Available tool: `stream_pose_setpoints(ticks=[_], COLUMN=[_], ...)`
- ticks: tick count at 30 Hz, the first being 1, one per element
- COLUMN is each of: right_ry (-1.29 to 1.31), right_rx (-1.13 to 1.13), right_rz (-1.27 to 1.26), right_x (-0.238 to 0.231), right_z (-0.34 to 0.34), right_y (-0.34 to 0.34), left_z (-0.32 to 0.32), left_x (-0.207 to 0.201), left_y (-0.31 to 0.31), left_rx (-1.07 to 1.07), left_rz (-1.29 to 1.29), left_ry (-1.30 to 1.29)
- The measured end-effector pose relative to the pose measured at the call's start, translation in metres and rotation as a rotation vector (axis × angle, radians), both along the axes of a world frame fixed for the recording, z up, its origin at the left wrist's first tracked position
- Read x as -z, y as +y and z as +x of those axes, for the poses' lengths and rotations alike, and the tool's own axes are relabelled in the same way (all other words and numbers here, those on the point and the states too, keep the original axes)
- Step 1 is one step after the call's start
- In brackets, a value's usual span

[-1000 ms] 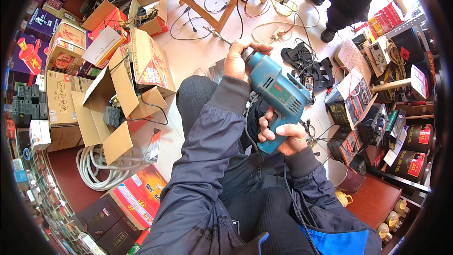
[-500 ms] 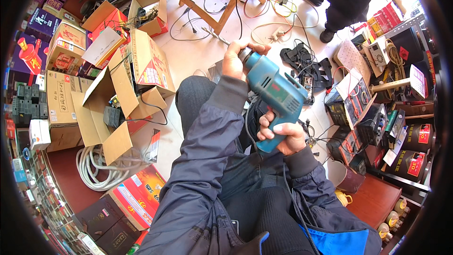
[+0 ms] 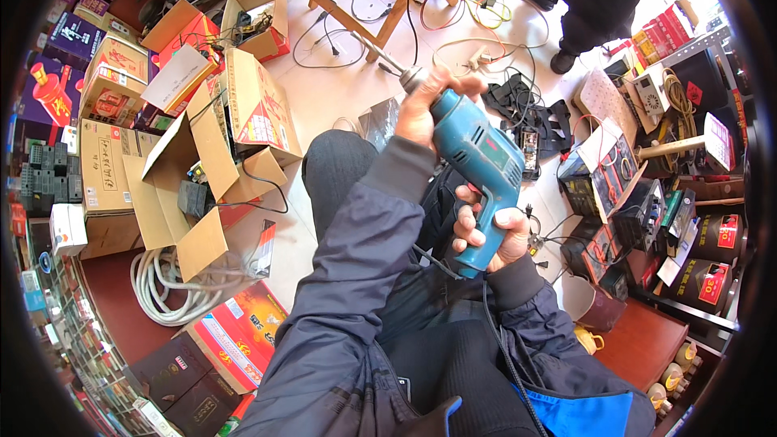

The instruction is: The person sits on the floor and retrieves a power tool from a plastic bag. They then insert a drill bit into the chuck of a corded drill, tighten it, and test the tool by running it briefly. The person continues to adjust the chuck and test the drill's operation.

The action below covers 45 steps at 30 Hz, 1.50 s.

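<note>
A teal corded power drill (image 3: 489, 155) is held above my lap, its long bit (image 3: 379, 53) pointing to the far left. My left hand (image 3: 422, 107) is closed around the chuck (image 3: 413, 78) at the drill's front; some of its fingers are slightly blurred. Around the handle (image 3: 484, 235) my right hand (image 3: 511, 233) is wrapped, thumb on one side and fingers on the other. The fingers partly cover the trigger area. From the base of the handle, a dark cord (image 3: 495, 316) hangs down over my clothes.
Open cardboard boxes (image 3: 263, 109) and a coil of pale hose (image 3: 162, 295) lie on the left. A wooden stool (image 3: 380, 28) and loose cables stand ahead. Another person (image 3: 595, 0) is at the far right. Tools, including a mallet (image 3: 672, 146), crowd the right side.
The drill has shifted slightly right and nearer to me, with both hands moving along. My left hand's fingers have moved around the chuck, and the right-hand fingers have loosened a little on the handle.
</note>
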State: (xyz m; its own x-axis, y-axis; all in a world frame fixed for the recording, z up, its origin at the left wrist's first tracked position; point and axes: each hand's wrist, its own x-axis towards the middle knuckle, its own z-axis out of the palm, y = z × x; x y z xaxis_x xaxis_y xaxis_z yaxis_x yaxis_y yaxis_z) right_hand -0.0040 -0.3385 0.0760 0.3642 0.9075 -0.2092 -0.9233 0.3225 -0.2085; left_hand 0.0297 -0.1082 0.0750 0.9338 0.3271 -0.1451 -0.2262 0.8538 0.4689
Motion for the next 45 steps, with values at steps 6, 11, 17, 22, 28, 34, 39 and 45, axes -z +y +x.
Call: stream_pose_setpoints(ticks=[6,11,17,22,28,34,39,45], right_ry=[0.083,0.073,0.077,0.021,-0.052,-0.023,-0.057,-0.097], right_rx=[-0.022,-0.027,-0.034,-0.010,0.011,0.038,0.050,0.076], right_rz=[0.101,0.099,0.104,0.042,-0.024,0.038,-0.040,-0.116], right_x=[-0.003,-0.006,-0.011,-0.012,-0.008,-0.007,-0.011,-0.011], right_z=[0.006,0.005,0.006,0.007,0.019,0.020,0.021,0.020], right_y=[0.007,0.008,0.012,0.016,0.024,0.031,0.031,0.033], left_z=[0.004,0.003,0.004,0.004,-0.006,0.000,-0.001,0.001], left_x=[-0.003,-0.005,-0.008,-0.013,-0.014,-0.010,-0.003,0.001], left_y=[-0.005,-0.005,-0.005,-0.009,-0.023,-0.019,-0.011,-0.011], left_rx=[-0.103,-0.109,-0.132,-0.131,0.087,0.079,0.104,0.066], left_rz=[-0.016,-0.050,-0.151,-0.221,-0.145,-0.154,-0.024,0.012], left_ry=[-0.032,-0.022,-0.084,-0.079,0.046,0.020,0.023,-0.021])
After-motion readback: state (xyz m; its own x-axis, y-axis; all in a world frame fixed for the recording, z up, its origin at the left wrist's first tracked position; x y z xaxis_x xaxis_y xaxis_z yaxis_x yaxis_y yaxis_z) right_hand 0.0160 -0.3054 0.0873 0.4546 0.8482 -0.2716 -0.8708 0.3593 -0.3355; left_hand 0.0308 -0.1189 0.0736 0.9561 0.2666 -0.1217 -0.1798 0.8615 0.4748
